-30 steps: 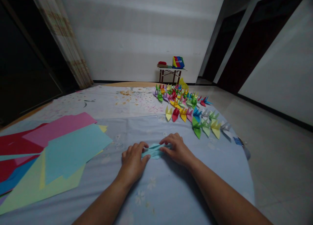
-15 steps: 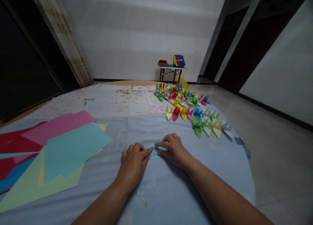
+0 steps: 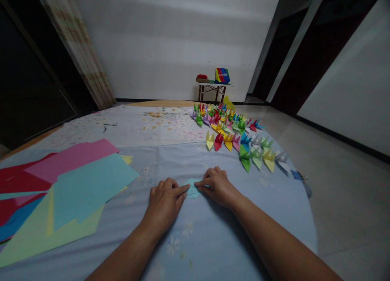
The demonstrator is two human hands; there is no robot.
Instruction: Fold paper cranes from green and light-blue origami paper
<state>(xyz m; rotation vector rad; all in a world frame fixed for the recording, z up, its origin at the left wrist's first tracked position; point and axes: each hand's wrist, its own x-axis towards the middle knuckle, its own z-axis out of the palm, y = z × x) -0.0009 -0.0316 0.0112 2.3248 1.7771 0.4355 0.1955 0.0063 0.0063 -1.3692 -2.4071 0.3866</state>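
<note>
A small piece of folded light-blue paper (image 3: 192, 190) lies on the pale blue tablecloth (image 3: 210, 240), between my two hands. My left hand (image 3: 166, 197) pinches its left edge between thumb and index finger, the other fingers curled. At the right side of the paper, my right hand (image 3: 217, 185) has thumb and index finger closed on the edge. Fingertips cover both ends of the paper, so its full outline is hidden.
On the left lie large coloured sheets, among them a light-blue sheet (image 3: 91, 183), a pink sheet (image 3: 73, 159) and a pale green sheet (image 3: 76, 228). Many folded paper cranes (image 3: 228, 140) stand in rows at the right. A small side table (image 3: 213, 86) is by the wall.
The fingers of both hands have shifted slightly apart on the light-blue paper, and more of its middle shows. The cranes and sheets stay where they were.
</note>
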